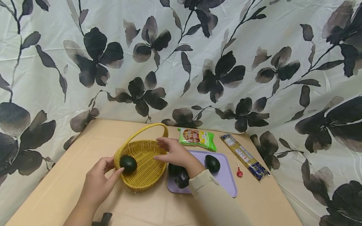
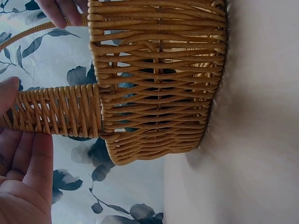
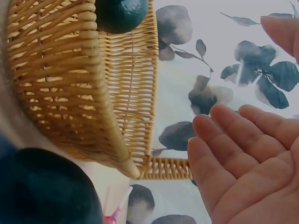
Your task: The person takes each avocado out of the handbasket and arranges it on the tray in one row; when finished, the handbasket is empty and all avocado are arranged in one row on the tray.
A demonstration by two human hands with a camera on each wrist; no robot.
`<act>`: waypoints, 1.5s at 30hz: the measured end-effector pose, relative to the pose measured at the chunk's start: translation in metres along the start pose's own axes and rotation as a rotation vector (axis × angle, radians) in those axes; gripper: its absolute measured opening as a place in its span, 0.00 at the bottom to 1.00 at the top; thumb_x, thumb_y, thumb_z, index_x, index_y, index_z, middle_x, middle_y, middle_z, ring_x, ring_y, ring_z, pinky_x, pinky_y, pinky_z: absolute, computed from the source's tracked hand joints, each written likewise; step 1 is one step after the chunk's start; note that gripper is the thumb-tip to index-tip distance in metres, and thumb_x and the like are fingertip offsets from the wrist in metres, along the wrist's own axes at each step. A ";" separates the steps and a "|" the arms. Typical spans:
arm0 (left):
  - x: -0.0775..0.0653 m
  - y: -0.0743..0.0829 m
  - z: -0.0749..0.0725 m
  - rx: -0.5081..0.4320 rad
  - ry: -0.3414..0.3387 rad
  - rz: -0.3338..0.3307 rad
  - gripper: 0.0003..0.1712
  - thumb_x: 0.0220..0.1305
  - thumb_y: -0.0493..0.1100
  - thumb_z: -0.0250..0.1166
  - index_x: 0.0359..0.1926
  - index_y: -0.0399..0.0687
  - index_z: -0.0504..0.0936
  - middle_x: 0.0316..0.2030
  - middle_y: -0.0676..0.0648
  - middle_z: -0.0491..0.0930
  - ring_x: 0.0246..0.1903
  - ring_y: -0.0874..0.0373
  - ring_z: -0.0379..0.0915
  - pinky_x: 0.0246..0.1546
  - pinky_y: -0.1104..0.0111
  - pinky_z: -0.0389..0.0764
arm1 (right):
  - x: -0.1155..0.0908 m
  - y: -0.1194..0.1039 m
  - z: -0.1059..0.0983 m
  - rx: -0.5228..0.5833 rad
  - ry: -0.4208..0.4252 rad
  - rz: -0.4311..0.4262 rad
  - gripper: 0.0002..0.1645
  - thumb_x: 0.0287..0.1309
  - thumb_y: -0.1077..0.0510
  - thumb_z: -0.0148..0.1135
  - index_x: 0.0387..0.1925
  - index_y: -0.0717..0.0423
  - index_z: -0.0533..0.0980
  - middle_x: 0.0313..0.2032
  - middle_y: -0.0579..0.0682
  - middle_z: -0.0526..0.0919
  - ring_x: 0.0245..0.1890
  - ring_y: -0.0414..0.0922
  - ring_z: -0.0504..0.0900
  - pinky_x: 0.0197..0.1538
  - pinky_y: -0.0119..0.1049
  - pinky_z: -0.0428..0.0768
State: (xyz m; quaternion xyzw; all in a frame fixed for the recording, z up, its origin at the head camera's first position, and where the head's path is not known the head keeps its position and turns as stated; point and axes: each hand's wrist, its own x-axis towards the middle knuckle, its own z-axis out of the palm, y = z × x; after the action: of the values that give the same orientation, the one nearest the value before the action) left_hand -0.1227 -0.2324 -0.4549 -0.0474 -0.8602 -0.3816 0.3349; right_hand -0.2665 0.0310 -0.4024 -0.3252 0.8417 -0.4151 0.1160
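Note:
A yellow wicker basket [image 1: 144, 179] with an arched handle [image 1: 138, 131] stands on the table, a dark green avocado [image 1: 128, 164] at its left inside. My left hand [image 1: 99, 179] holds the handle's left foot, thumb on one side and fingers on the other, as the left wrist view shows with the woven handle [image 2: 56, 112]. At the handle's right side is my right hand [image 1: 175, 152], fingers extended and holding nothing; its fingertips overlap the handle [image 3: 170, 169] in the right wrist view. Beneath the right forearm lies a lilac tray [image 1: 230, 185] with another avocado [image 1: 212, 164].
A dark avocado [image 1: 173, 169] is partly hidden on the tray behind the right wrist's black camera. Behind the tray lies a green snack packet [image 1: 198, 138]. A long noodle-like packet [image 1: 244, 156] and a red lollipop [image 1: 239, 172] lie to the right. A floral cloth hangs behind.

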 end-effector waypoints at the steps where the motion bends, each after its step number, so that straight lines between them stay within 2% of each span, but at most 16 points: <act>1: 0.000 0.000 0.000 0.003 0.000 0.000 0.25 0.53 0.33 0.80 0.50 0.39 0.78 0.46 0.46 0.85 0.46 0.80 0.74 0.51 0.94 0.72 | 0.001 -0.001 0.001 -0.003 -0.004 0.003 0.43 0.57 0.47 0.76 0.71 0.54 0.70 0.66 0.54 0.78 0.65 0.48 0.78 0.71 0.43 0.76; 4: 0.000 -0.001 0.000 0.013 0.000 0.000 0.25 0.52 0.33 0.80 0.50 0.40 0.78 0.46 0.46 0.85 0.45 0.78 0.76 0.50 0.94 0.72 | 0.005 -0.003 0.005 -0.031 -0.013 0.007 0.41 0.57 0.45 0.76 0.68 0.55 0.73 0.65 0.52 0.79 0.65 0.45 0.78 0.71 0.39 0.76; 9: 0.000 -0.001 0.000 0.017 0.000 0.006 0.26 0.52 0.32 0.80 0.50 0.40 0.78 0.46 0.46 0.85 0.45 0.75 0.77 0.50 0.94 0.72 | 0.012 -0.008 0.009 -0.068 -0.019 -0.001 0.41 0.56 0.43 0.76 0.67 0.56 0.75 0.63 0.50 0.81 0.65 0.44 0.78 0.71 0.40 0.77; 16: 0.000 -0.002 0.000 0.017 0.009 0.013 0.26 0.50 0.31 0.80 0.50 0.39 0.78 0.45 0.46 0.85 0.44 0.75 0.78 0.50 0.95 0.71 | 0.021 -0.011 0.014 -0.065 -0.027 0.005 0.40 0.56 0.42 0.76 0.67 0.52 0.75 0.63 0.47 0.81 0.64 0.44 0.79 0.70 0.38 0.77; 25: 0.000 -0.003 0.000 0.011 -0.002 0.009 0.25 0.52 0.32 0.80 0.50 0.40 0.78 0.47 0.46 0.85 0.45 0.74 0.78 0.50 0.94 0.72 | 0.033 -0.014 0.024 -0.003 -0.088 0.007 0.42 0.57 0.45 0.76 0.69 0.53 0.73 0.65 0.50 0.79 0.64 0.53 0.80 0.67 0.49 0.81; 33: -0.001 -0.003 0.000 0.008 -0.017 -0.004 0.24 0.54 0.34 0.79 0.49 0.41 0.78 0.47 0.47 0.85 0.46 0.73 0.79 0.51 0.94 0.72 | 0.042 -0.019 0.035 -0.029 -0.121 0.043 0.41 0.58 0.44 0.75 0.69 0.54 0.73 0.62 0.52 0.82 0.58 0.49 0.84 0.57 0.32 0.85; 39: 0.000 -0.002 0.000 0.003 -0.025 -0.007 0.23 0.55 0.34 0.79 0.49 0.41 0.78 0.48 0.47 0.85 0.47 0.71 0.80 0.52 0.93 0.72 | 0.051 -0.021 0.044 -0.041 -0.138 0.036 0.40 0.57 0.43 0.75 0.67 0.53 0.74 0.60 0.52 0.83 0.56 0.49 0.85 0.56 0.30 0.85; 45: 0.000 -0.002 -0.001 0.009 -0.026 -0.001 0.24 0.54 0.34 0.79 0.49 0.41 0.78 0.47 0.47 0.85 0.46 0.68 0.81 0.52 0.94 0.71 | 0.058 -0.023 0.052 -0.050 -0.169 0.025 0.40 0.58 0.41 0.74 0.68 0.52 0.74 0.61 0.50 0.82 0.60 0.50 0.83 0.58 0.31 0.84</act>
State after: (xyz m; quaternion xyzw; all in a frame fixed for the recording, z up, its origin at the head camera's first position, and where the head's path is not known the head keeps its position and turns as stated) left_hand -0.1230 -0.2342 -0.4558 -0.0506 -0.8662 -0.3773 0.3237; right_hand -0.2756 -0.0489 -0.4130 -0.3513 0.8431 -0.3635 0.1834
